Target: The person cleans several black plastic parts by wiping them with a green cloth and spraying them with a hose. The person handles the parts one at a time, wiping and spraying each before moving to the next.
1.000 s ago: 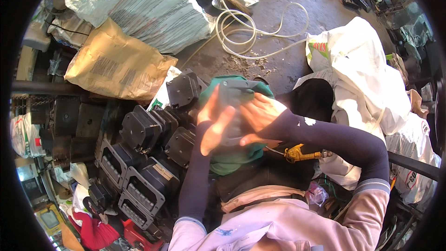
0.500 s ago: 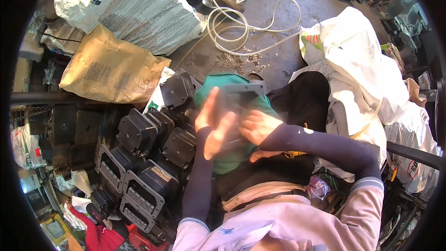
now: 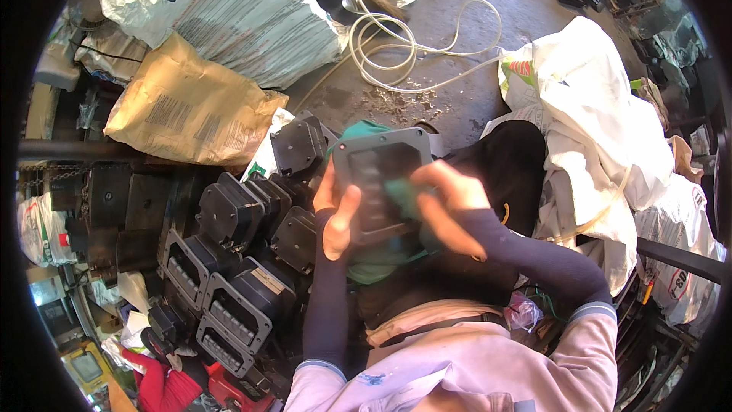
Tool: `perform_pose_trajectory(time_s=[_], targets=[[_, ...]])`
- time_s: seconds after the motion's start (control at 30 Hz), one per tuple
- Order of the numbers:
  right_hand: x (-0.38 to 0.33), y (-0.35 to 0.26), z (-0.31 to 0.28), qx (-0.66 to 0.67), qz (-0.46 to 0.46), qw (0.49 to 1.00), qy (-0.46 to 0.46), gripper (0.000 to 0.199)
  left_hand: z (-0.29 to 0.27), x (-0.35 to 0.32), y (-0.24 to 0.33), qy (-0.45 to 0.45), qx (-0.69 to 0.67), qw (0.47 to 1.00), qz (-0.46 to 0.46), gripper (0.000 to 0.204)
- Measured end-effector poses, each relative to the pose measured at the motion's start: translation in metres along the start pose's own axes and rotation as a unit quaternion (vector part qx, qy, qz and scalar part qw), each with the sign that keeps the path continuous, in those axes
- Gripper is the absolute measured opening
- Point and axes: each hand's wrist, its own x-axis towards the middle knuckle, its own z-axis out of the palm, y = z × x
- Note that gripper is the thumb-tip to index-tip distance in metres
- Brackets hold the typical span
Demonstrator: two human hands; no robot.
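My left hand (image 3: 337,214) grips the left edge of a black rectangular metal housing (image 3: 379,175) held up in front of me, its ribbed open face toward the camera. My right hand (image 3: 446,204) presses a green cloth (image 3: 402,200) against the housing's right side. More of the green cloth (image 3: 377,263) hangs below and behind the part, over my lap. Both forearms wear dark sleeves under a pale pink shirt.
Several similar black housings (image 3: 236,275) are stacked at my left. A brown paper sack (image 3: 191,107) and a white woven sack (image 3: 236,15) lie beyond them. A coiled white cable (image 3: 412,38) rests on the concrete floor. White sacks (image 3: 595,114) pile up at right.
The housing has turned so its open face now shows toward me. My right hand has shifted with the green cloth onto its right side; my left hand grips lower on the left edge.
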Motion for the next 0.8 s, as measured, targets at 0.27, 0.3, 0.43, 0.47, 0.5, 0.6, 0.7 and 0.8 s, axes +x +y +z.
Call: perform_pose_trajectory(time_s=[0.27, 0.3, 0.43, 0.47, 0.5, 0.6, 0.7, 0.8], targets=[[0.021, 0.017, 0.057, 0.247, 0.164, 0.954, 0.047, 0.040, 0.024, -0.016, -0.010, 0.004, 0.052, 0.996, 0.070, 0.085], [0.023, 0.017, 0.055, 0.458, 0.176, 0.871, 0.043, 0.042, 0.025, -0.017, -0.010, 0.003, 0.062, 0.995, 0.079, 0.085], [0.034, 0.016, 0.037, 0.731, 0.185, 0.650, -0.100, 0.050, 0.019, -0.014, -0.006, -0.014, 0.054, 0.997, 0.057, 0.091], [0.037, 0.016, 0.034, 0.742, 0.204, 0.628, -0.114, 0.050, 0.017, -0.013, -0.005, -0.026, 0.078, 0.995, 0.047, 0.092], [0.038, 0.015, 0.031, 0.720, 0.217, 0.645, -0.135, 0.050, 0.014, -0.013, -0.003, -0.029, 0.055, 0.997, 0.043, 0.092], [0.036, 0.014, 0.036, 0.569, 0.262, 0.773, -0.103, 0.048, 0.009, -0.013, -0.002, -0.037, 0.005, 0.999, 0.022, 0.089], [0.031, 0.014, 0.044, 0.530, 0.105, 0.831, -0.129, 0.061, 0.006, -0.012, -0.006, -0.035, 0.005, 0.998, 0.048, 0.083], [0.029, 0.013, 0.047, 0.430, 0.056, 0.889, -0.148, 0.075, 0.006, -0.011, -0.010, -0.024, 0.016, 0.998, 0.049, 0.079]])
